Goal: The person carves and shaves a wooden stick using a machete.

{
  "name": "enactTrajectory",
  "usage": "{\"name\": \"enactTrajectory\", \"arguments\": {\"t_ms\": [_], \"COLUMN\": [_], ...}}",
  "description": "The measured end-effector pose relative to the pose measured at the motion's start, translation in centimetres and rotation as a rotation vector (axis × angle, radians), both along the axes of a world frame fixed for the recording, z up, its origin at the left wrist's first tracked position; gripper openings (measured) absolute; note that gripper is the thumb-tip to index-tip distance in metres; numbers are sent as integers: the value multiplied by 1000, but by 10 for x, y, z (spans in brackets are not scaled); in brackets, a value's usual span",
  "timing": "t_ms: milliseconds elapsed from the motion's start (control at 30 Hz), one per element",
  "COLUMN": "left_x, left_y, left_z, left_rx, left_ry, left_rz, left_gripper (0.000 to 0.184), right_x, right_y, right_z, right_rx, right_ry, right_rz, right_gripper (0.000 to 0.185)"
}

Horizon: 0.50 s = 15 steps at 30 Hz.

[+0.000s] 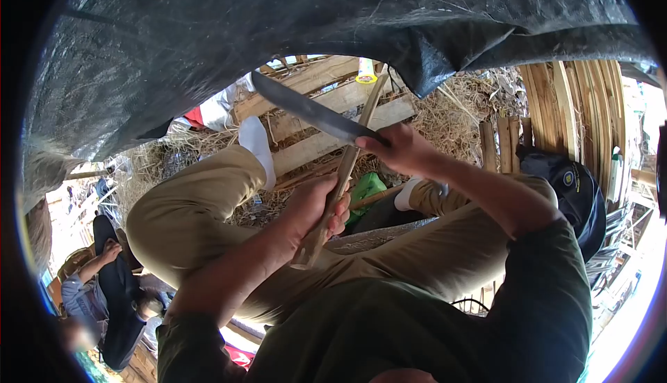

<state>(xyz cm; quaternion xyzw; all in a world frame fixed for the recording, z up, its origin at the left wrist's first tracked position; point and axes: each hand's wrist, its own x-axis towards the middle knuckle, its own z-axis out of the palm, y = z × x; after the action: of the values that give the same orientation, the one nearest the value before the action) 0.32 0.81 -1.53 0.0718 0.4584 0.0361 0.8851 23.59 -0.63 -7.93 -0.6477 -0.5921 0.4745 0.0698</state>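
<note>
My left hand (321, 206) is wrapped round the lower part of a wooden stick (342, 176), which slants up and away from my lap. In my right hand (401, 149) is the handle of a machete (306, 108); the fingers are closed and hide most of the grip. The broad dark blade points to the upper left and crosses the stick just above its middle. Whether the edge bites into the wood or only rests on it, I cannot tell.
A dark tarp (278, 14) hangs low overhead. Wooden slats (313, 136) and straw (458, 108) lie below, near a green bag (367, 190). Stacked planks (580, 105) and a dark backpack (573, 199) are at right. Another person (104, 292) sits at lower left.
</note>
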Motion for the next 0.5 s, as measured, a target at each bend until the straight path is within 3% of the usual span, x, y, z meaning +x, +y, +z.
{"name": "enactTrajectory", "arguments": {"t_ms": [100, 167, 233, 333, 500], "left_x": [3, 2, 1, -2, 0], "left_y": [3, 6, 12, 8, 14], "left_z": [-2, 1, 7, 14, 9], "left_rx": [-23, -51, -55, -55, -79], "left_ry": [17, -16, -47, -37, -62], "left_rz": [-10, 1, 3, 4, 17], "left_gripper": [23, 22, 22, 22, 22], "right_x": [17, 27, 13, -2, 31], "right_y": [20, 14, 13, 4, 25], "right_z": [7, -9, 12, 27, 9], "right_rx": [-164, -75, -303, -97, -226], "right_ry": [-91, -118, -61, -6, -73], "right_rz": [-11, -56, -207, -82, -211], "right_gripper": [66, 64, 66, 66, 72]}}
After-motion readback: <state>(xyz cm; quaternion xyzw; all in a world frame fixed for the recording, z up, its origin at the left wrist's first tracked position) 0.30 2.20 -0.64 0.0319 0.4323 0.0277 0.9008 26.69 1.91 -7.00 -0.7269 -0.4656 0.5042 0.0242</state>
